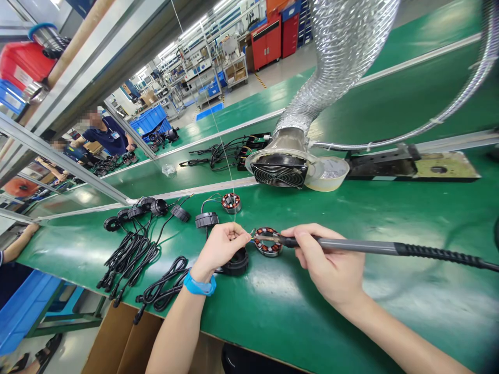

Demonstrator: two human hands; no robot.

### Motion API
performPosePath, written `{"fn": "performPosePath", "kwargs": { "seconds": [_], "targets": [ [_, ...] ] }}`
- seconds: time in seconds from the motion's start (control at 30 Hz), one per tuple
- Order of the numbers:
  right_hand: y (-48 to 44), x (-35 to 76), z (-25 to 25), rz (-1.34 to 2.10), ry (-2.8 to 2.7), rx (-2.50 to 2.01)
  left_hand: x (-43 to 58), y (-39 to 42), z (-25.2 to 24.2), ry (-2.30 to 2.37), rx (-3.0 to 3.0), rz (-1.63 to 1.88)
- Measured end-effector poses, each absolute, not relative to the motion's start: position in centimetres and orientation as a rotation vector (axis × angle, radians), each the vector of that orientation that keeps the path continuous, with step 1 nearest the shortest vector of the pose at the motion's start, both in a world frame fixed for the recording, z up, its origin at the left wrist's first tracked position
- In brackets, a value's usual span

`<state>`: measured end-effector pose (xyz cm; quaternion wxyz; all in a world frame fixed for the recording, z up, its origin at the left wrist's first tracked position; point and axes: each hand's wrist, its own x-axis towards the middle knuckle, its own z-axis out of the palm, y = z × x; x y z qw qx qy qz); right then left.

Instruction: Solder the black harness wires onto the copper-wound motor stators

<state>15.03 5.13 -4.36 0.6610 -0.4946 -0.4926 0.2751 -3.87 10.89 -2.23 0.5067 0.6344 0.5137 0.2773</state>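
Observation:
My right hand (331,259) grips a soldering iron (351,245), its tip reaching over a ring-shaped motor stator (268,250) with copper windings. Beside the stator's left edge, my left hand (224,244) is pinched on a thin solder wire (224,150) that hangs down from above. Thin coloured leads show near those fingertips; whether they are held too I cannot tell. Under the left hand lies a black round cap (237,262), partly hidden. A second stator (231,203) and another black cap (207,219) sit just behind.
Black cables with caps (134,249) lie on the green bench (390,306) at left, a coiled cable (167,283) nearer. Behind stand a fume extractor fan (278,174) with foil duct, a pale bowl (329,174) and an iron stand (382,165). Co-workers (107,132) are at far left.

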Motion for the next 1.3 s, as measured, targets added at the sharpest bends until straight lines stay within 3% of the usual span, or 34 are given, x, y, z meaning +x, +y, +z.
{"fn": "performPosePath", "kwargs": {
  "seconds": [1.3],
  "targets": [
    [4.66, 14.93, -4.19, 0.554, -1.188, -1.131, -3.69, 10.87, -2.24, 1.249, 1.526, 0.664]
  ]
}}
